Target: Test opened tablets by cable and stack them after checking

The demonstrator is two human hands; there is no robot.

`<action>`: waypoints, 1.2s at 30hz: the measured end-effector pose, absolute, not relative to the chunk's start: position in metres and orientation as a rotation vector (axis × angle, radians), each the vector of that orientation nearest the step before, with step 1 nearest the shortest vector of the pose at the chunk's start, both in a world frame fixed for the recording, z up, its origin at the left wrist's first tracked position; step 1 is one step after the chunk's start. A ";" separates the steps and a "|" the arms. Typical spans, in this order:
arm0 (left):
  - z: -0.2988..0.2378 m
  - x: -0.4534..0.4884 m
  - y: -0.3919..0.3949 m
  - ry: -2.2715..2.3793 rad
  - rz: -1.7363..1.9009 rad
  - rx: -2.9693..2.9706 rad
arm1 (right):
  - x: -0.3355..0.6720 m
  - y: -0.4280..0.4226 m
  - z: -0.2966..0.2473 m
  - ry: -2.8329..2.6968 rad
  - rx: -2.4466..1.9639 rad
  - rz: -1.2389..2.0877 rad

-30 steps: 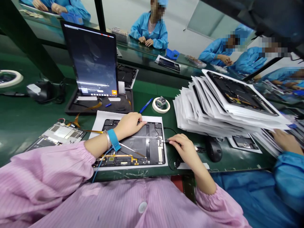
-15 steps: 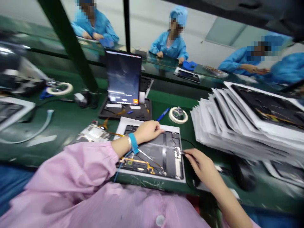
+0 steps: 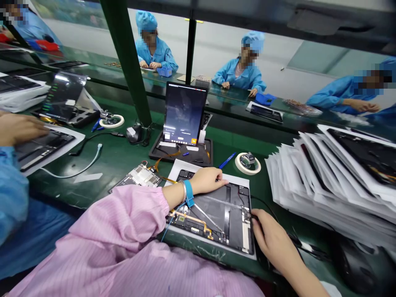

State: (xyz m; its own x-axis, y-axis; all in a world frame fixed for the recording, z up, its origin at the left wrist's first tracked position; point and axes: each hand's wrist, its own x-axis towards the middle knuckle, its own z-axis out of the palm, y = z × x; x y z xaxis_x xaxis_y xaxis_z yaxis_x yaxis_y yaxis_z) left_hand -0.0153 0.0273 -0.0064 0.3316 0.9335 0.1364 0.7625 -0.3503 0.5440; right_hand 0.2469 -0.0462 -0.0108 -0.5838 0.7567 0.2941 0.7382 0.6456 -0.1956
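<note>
Opened tablet [image 3: 216,214] flat on white paper on the green bench [image 3: 123,159], left hand [image 3: 208,180] pressing its top edge, fingers loose, right hand [image 3: 272,239] pinching something at its right edge, assembly seemingly unfinished, internals exposed.

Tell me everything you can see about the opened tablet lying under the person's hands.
The opened tablet lies flat on a white sheet on the green table, its dark inside facing up. Black panels, a silver strip, an orange-yellow flat cable and small connectors show. The left hand rests on its far edge; the right hand touches its right edge, apparently pinching a black cable there.
</note>
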 end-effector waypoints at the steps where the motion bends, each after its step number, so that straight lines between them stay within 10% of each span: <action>1: -0.006 -0.015 0.027 1.503 0.606 2.217 | 0.249 -0.046 -0.011 -2.520 -1.164 0.087; 36: -0.004 -0.015 0.023 1.498 0.534 2.203 | 0.264 -0.048 -0.006 -2.394 -1.190 0.170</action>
State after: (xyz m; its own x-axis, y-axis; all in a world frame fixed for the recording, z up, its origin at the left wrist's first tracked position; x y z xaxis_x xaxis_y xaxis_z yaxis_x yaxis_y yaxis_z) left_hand -0.0151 0.0230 -0.0036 0.3450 0.9354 0.0775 0.7736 -0.3301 0.5409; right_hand 0.2640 -0.0483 -0.0058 -0.5208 0.7804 0.3461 0.7238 0.6186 -0.3057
